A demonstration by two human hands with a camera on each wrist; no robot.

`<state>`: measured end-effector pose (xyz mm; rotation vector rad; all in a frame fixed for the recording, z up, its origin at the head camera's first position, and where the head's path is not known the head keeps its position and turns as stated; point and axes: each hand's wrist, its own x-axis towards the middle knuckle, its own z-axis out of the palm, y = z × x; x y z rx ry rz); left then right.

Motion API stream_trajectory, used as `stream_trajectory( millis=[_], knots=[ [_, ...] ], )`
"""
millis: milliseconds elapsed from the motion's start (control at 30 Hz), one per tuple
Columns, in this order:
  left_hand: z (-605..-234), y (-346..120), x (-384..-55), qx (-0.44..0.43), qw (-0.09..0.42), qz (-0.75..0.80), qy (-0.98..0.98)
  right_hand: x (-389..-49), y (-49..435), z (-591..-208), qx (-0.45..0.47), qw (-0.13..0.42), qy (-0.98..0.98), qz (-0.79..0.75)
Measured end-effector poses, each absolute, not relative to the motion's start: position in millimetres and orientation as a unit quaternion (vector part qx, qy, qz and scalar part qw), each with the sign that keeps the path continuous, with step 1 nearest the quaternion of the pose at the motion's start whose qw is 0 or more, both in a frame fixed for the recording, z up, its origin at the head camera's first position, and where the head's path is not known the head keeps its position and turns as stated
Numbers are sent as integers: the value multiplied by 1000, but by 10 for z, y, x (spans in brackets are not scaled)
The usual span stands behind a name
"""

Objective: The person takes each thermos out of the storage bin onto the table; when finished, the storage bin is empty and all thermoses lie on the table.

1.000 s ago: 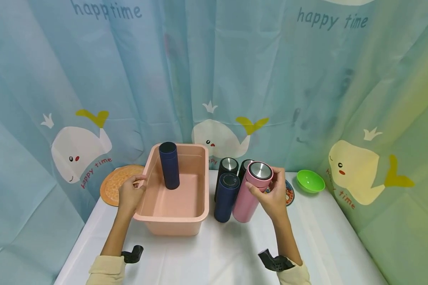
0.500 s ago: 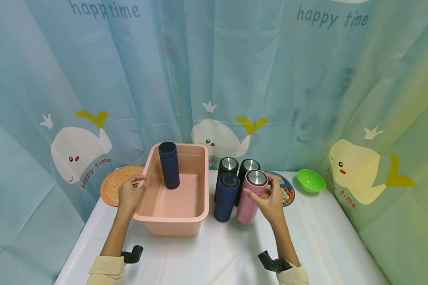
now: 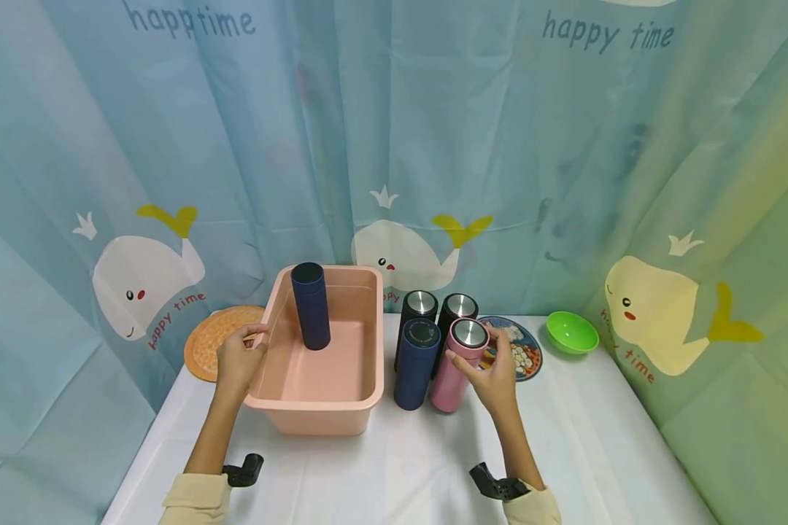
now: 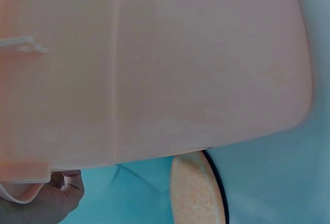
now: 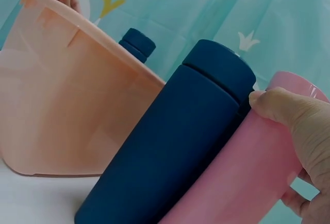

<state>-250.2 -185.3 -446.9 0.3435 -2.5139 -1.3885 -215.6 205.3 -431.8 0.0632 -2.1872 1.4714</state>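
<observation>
My right hand grips a pink thermos near its top, thumb on one side and fingers on the other. The thermos stands upright on the table, close beside a navy thermos. Two black thermoses with steel lids, the left one and the right one, stand just behind. With the left hand I hold the left rim of a pink plastic basin. Inside that basin a second navy thermos stands upright. The left wrist view shows mostly the basin's outer wall.
An orange round mat lies left of the basin, partly behind it. To the right are a patterned round mat and a green bowl. A blue curtain hangs behind the white table.
The pink thermos has come down from a raised position and now stands on the table, in front of the right black thermos. My left hand has stayed on the basin rim.
</observation>
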Motion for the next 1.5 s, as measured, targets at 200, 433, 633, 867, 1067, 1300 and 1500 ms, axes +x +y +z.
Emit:
stream_trajectory(
  millis=[200, 433, 633, 867, 1067, 1300, 1500],
  knots=[
    [-4458, -1856, -2489, 116, 119, -473, -865, -2164, 2042, -4356, 24, 263, -807, 528],
    [-4452, -1863, -2508, 122, 122, -480, -860, -2174, 2024, -4384, 22, 263, -812, 520],
    [-4453, -1859, -2511, 114, 128, -480, -860, -2153, 2012, -4376, 14, 265, -815, 516],
    [-4440, -1858, -2517, 115, 129, -481, -860, -2138, 2012, -4359, 10, 252, -817, 518],
    [-4432, -1861, -2513, 119, 128, -485, -857, -2122, 2011, -4360, 10, 241, -822, 515],
    [-4453, -1859, -2509, 117, 128, -482, -859, -2089, 2016, -4389, 8, 235, -819, 523],
    [-4471, -1856, -2497, 117, 121, -482, -860, -2063, 2020, -4427, 3, 233, -821, 521]
  ],
)
